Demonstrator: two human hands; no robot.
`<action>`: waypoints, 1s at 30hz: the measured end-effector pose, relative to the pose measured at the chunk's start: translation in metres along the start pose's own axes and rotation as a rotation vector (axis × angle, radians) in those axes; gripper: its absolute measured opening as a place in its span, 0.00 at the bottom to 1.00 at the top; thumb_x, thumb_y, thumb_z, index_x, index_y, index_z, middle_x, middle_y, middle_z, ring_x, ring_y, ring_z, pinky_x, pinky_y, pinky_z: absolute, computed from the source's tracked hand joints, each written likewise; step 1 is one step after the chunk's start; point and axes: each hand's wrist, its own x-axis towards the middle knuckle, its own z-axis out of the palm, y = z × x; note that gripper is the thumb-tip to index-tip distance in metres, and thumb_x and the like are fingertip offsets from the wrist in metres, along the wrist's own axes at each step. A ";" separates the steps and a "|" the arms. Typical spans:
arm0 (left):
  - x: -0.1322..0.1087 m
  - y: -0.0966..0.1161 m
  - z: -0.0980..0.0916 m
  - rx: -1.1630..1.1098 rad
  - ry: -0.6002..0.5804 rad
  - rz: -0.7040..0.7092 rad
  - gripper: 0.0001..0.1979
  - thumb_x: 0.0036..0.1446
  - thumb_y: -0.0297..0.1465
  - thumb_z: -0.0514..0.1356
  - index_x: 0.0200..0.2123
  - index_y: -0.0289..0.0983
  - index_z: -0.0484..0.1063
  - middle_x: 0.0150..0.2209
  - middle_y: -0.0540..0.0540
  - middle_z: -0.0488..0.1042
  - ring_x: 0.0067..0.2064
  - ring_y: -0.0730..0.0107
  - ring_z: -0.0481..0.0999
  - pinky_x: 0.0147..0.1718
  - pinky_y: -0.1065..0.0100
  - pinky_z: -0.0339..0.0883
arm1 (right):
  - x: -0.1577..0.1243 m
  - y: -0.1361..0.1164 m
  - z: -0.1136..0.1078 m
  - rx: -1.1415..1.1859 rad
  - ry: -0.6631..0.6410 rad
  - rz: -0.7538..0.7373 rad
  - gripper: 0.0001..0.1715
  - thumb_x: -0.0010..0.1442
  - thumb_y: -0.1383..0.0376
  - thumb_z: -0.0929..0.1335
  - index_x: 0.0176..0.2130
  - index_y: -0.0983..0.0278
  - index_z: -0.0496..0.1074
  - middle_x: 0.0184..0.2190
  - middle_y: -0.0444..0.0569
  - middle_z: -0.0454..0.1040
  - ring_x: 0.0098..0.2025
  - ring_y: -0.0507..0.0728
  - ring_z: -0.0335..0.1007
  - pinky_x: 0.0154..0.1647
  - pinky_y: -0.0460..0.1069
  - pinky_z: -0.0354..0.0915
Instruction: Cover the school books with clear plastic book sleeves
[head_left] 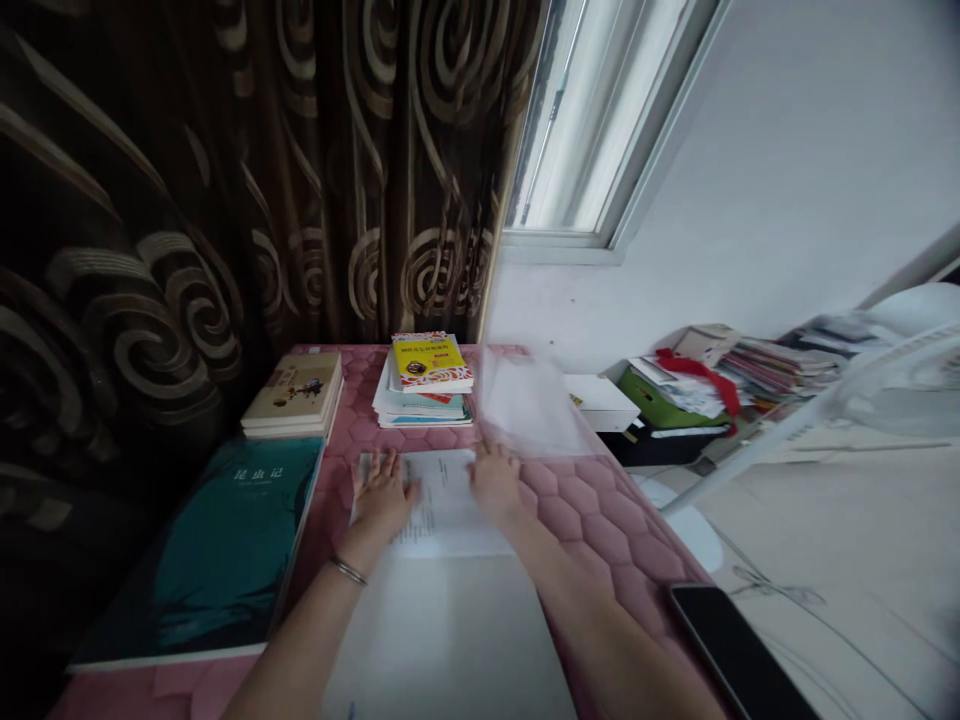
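Most of the left side of your view is a dark curtain (225, 170) with pale swirl patterns. A bright window (592, 120) sits to its right. Below them runs the pink quilted worktop (600, 510), which carries everything you are handling.

A big teal book (225, 540) lies flat along the worktop's left edge. Closest to you, between your forearms, a plain white sheet (450, 640) covers the middle of the worktop. A printed paper (442, 500) lies at its far end and appears to overlap it. Just beyond the paper's right corner, a clear plastic sleeve (529, 405) is blurred and looks lifted off the worktop.

At the back, near the curtain, a stack of books (429, 362) has a yellow cover on top. A lower pile of beige books (294, 395) lies to its left, above the teal book. A black phone (739, 655) lies face up at the near right edge of the worktop, well apart from the paper.

Your left hand (382, 492) lies palm down on the left part of the printed paper, its fingers (379, 465) spread open and flat. Your right hand (495, 482) rests on the paper's right edge, at the bottom of the clear sleeve. You cannot tell whether its fingers pinch the sleeve or only press down. A thin bracelet (349, 570) circles your left wrist.
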 end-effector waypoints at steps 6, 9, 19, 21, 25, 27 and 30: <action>-0.004 0.000 0.005 0.002 0.027 0.039 0.26 0.62 0.31 0.47 0.64 0.38 0.61 0.67 0.42 0.59 0.69 0.48 0.49 0.63 0.37 0.38 | -0.013 -0.068 0.024 0.219 -0.220 -0.425 0.32 0.70 0.54 0.51 0.68 0.61 0.51 0.67 0.53 0.57 0.69 0.60 0.46 0.66 0.65 0.44; -0.005 -0.002 0.004 -0.017 0.063 0.035 0.27 0.65 0.34 0.45 0.65 0.37 0.59 0.67 0.42 0.59 0.69 0.48 0.48 0.64 0.37 0.36 | -0.014 -0.055 0.021 0.159 -0.235 -0.301 0.33 0.70 0.52 0.50 0.67 0.63 0.53 0.67 0.56 0.54 0.70 0.61 0.45 0.67 0.68 0.39; -0.003 -0.006 0.002 0.005 0.012 -0.220 0.33 0.66 0.39 0.43 0.69 0.28 0.45 0.65 0.32 0.59 0.69 0.42 0.45 0.62 0.34 0.39 | -0.013 0.024 0.003 -0.010 -0.134 -0.019 0.32 0.70 0.56 0.51 0.66 0.67 0.55 0.67 0.58 0.54 0.69 0.60 0.48 0.63 0.64 0.48; 0.000 -0.006 0.002 0.014 0.022 -0.262 0.33 0.66 0.39 0.43 0.68 0.27 0.45 0.65 0.31 0.60 0.69 0.42 0.47 0.62 0.35 0.42 | -0.012 0.019 0.002 -0.035 -0.147 -0.013 0.32 0.70 0.56 0.52 0.66 0.69 0.54 0.68 0.59 0.53 0.68 0.62 0.48 0.63 0.65 0.49; -0.001 -0.005 -0.005 0.081 0.050 -0.327 0.32 0.65 0.38 0.46 0.67 0.25 0.50 0.64 0.29 0.62 0.68 0.42 0.52 0.61 0.40 0.50 | -0.010 0.010 -0.001 -0.107 -0.204 -0.015 0.32 0.69 0.57 0.54 0.66 0.69 0.54 0.68 0.60 0.53 0.66 0.66 0.50 0.61 0.65 0.49; -0.018 0.000 -0.010 0.148 0.081 -0.285 0.31 0.64 0.37 0.49 0.65 0.26 0.56 0.62 0.28 0.65 0.67 0.42 0.53 0.61 0.40 0.49 | -0.008 0.006 -0.004 -0.146 -0.210 -0.029 0.32 0.68 0.57 0.56 0.65 0.71 0.57 0.67 0.63 0.55 0.63 0.69 0.53 0.59 0.65 0.51; -0.072 0.012 -0.008 0.203 0.233 -0.018 0.25 0.62 0.37 0.52 0.60 0.34 0.67 0.64 0.34 0.62 0.66 0.42 0.57 0.62 0.37 0.46 | -0.001 0.001 -0.008 -0.161 -0.211 -0.062 0.30 0.66 0.59 0.59 0.62 0.73 0.62 0.62 0.68 0.61 0.61 0.71 0.56 0.55 0.65 0.54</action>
